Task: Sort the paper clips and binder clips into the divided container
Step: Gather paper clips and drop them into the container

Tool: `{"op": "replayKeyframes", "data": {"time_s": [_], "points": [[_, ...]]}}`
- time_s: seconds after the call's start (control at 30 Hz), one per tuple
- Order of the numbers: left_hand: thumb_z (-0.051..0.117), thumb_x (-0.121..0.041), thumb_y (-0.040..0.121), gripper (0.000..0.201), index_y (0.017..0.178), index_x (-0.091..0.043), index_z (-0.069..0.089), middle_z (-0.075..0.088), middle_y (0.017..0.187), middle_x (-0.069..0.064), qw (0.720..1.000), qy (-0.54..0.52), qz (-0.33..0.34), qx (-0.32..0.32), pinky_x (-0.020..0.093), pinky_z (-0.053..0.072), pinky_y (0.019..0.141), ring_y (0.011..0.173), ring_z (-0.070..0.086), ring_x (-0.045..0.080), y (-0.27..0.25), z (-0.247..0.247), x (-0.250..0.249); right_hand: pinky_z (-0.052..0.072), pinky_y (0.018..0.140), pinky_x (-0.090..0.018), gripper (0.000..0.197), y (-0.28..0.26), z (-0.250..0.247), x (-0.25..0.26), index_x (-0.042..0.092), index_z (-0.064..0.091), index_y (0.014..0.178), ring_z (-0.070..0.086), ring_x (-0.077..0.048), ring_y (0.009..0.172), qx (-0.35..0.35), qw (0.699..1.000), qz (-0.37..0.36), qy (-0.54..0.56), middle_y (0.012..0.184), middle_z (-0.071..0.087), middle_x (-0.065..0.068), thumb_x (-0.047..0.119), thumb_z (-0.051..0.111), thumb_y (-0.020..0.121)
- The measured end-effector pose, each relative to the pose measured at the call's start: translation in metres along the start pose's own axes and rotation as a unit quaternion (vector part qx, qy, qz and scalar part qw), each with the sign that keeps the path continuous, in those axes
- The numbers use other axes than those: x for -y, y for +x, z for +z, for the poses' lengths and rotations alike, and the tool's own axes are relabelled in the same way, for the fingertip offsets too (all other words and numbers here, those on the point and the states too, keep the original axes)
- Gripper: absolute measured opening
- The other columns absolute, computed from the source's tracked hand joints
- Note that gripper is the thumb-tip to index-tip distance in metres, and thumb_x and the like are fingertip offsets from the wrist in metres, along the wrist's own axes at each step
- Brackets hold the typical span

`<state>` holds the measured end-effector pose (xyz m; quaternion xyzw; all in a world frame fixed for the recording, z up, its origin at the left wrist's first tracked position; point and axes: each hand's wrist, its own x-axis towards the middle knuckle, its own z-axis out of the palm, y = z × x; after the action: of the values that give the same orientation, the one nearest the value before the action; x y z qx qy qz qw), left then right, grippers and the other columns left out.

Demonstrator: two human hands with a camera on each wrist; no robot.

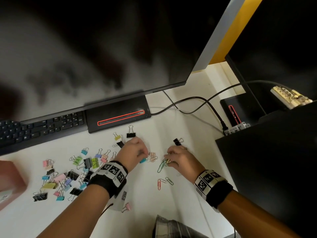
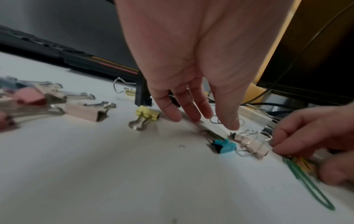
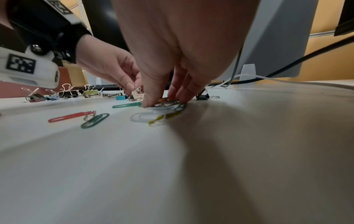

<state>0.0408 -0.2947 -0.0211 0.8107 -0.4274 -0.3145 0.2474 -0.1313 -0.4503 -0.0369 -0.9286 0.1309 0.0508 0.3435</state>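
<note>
Green and yellow paper clips pinched in a bunch under right hand: gathering step. Left hand spread, fingers relaxed, above blue binder clip. Container seemingly unseen; next, lift bunch clear.

Coloured and black binder clips lie scattered over the left of the white table. A bunch of paper clips, green, yellow and white, lies to their right; a red clip and green clip lie nearer.

Black keyboard under a dark monitor; black cables across white desk; pink box at left edge.
</note>
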Motion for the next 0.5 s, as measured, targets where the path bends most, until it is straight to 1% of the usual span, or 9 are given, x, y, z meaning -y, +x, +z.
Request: {"op": "replayKeyframes", "data": {"time_s": [0.03, 0.13, 0.17, 0.23, 0.27, 0.33, 0.4, 0.47, 0.5], "points": [[0.066, -0.007, 0.078, 0.009, 0.075, -0.015, 0.065, 0.049, 0.087, -0.01, 1.0, 0.009, 0.011, 0.017, 0.006, 0.037, 0.073, 0.079, 0.049, -0.003, -0.002, 0.0, 0.0, 0.045, 0.091, -0.028, 0.023, 0.002, -0.001, 0.001, 0.01, 0.07, 0.102, 0.055, -0.023, 0.098, -0.003, 1.0, 0.005, 0.002, 0.103, 0.063, -0.005, 0.01, 0.068, 0.08], [0.066, -0.01, 0.08, 0.003, 0.079, -0.013, 0.065, 0.051, 0.086, -0.007, 0.996, 0.054, 0.027, 0.069, 0.016, 0.039, 0.078, 0.081, 0.051, 0.007, -0.001, -0.001, -0.002, 0.042, 0.087, -0.024, 0.018, 0.009, -0.002, 0.004, 0.01, 0.071, 0.098, 0.055, -0.022, 0.095, -0.005, 1.0, 0.021, 0.006, 0.097, 0.065, -0.005, 0.013, 0.067, 0.081], [0.065, -0.012, 0.08, 0.001, 0.08, -0.013, 0.065, 0.051, 0.086, -0.006, 0.994, 0.065, 0.025, 0.08, 0.017, 0.039, 0.078, 0.082, 0.05, 0.009, 0.0, -0.002, -0.003, 0.043, 0.087, -0.025, 0.016, 0.012, -0.003, 0.006, 0.01, 0.07, 0.096, 0.055, -0.022, 0.096, -0.001, 1.0, 0.029, 0.007, 0.096, 0.065, -0.006, 0.014, 0.067, 0.081], [0.063, -0.013, 0.081, 0.001, 0.081, -0.014, 0.063, 0.05, 0.084, -0.006, 0.992, 0.083, 0.014, 0.097, 0.018, 0.037, 0.074, 0.081, 0.049, 0.009, 0.004, -0.006, -0.006, 0.045, 0.086, -0.031, 0.015, 0.018, -0.005, 0.012, 0.009, 0.069, 0.094, 0.054, -0.024, 0.096, 0.012, 0.998, 0.059, 0.015, 0.095, 0.064, -0.009, 0.017, 0.066, 0.082], [0.062, -0.013, 0.081, 0.002, 0.081, -0.014, 0.063, 0.05, 0.083, -0.007, 0.99, 0.093, 0.008, 0.104, 0.019, 0.035, 0.072, 0.079, 0.048, 0.009, 0.005, -0.008, -0.008, 0.045, 0.086, -0.033, 0.015, 0.021, -0.006, 0.016, 0.009, 0.068, 0.094, 0.054, -0.024, 0.096, 0.021, 0.997, 0.074, 0.018, 0.094, 0.063, -0.01, 0.017, 0.066, 0.082], [0.063, -0.012, 0.08, 0.004, 0.078, -0.016, 0.062, 0.05, 0.079, -0.008, 0.988, 0.105, -0.011, 0.116, 0.018, 0.034, 0.066, 0.075, 0.048, 0.009, 0.006, -0.011, -0.01, 0.044, 0.086, -0.031, 0.018, 0.028, -0.008, 0.021, 0.007, 0.068, 0.096, 0.055, -0.025, 0.096, 0.038, 0.995, 0.095, 0.013, 0.096, 0.063, -0.012, 0.019, 0.066, 0.083], [0.065, -0.012, 0.077, 0.015, 0.068, -0.022, 0.058, 0.052, 0.072, -0.012, 0.987, 0.097, -0.044, 0.121, 0.013, 0.034, 0.059, 0.069, 0.05, 0.006, 0.006, -0.013, -0.008, 0.043, 0.086, -0.03, 0.021, 0.034, -0.009, 0.025, 0.006, 0.067, 0.099, 0.056, -0.025, 0.097, 0.062, 0.992, 0.107, -0.014, 0.1, 0.063, -0.013, 0.021, 0.064, 0.085], [0.065, -0.01, 0.075, 0.027, 0.06, -0.027, 0.052, 0.053, 0.067, -0.016, 0.987, 0.079, -0.071, 0.121, 0.008, 0.033, 0.056, 0.065, 0.049, -0.001, 0.005, -0.017, -0.003, 0.043, 0.088, -0.032, 0.023, 0.036, -0.009, 0.027, 0.005, 0.066, 0.101, 0.056, -0.026, 0.098, 0.083, 0.99, 0.109, -0.028, 0.104, 0.061, -0.014, 0.021, 0.061, 0.087], [0.065, -0.009, 0.075, 0.03, 0.059, -0.029, 0.05, 0.053, 0.067, -0.016, 0.987, 0.073, -0.082, 0.117, 0.008, 0.033, 0.057, 0.065, 0.05, -0.001, 0.004, -0.019, -0.001, 0.043, 0.089, -0.033, 0.022, 0.036, -0.009, 0.027, 0.004, 0.066, 0.101, 0.056, -0.026, 0.098, 0.087, 0.99, 0.108, -0.024, 0.105, 0.06, -0.014, 0.02, 0.061, 0.087]]}}
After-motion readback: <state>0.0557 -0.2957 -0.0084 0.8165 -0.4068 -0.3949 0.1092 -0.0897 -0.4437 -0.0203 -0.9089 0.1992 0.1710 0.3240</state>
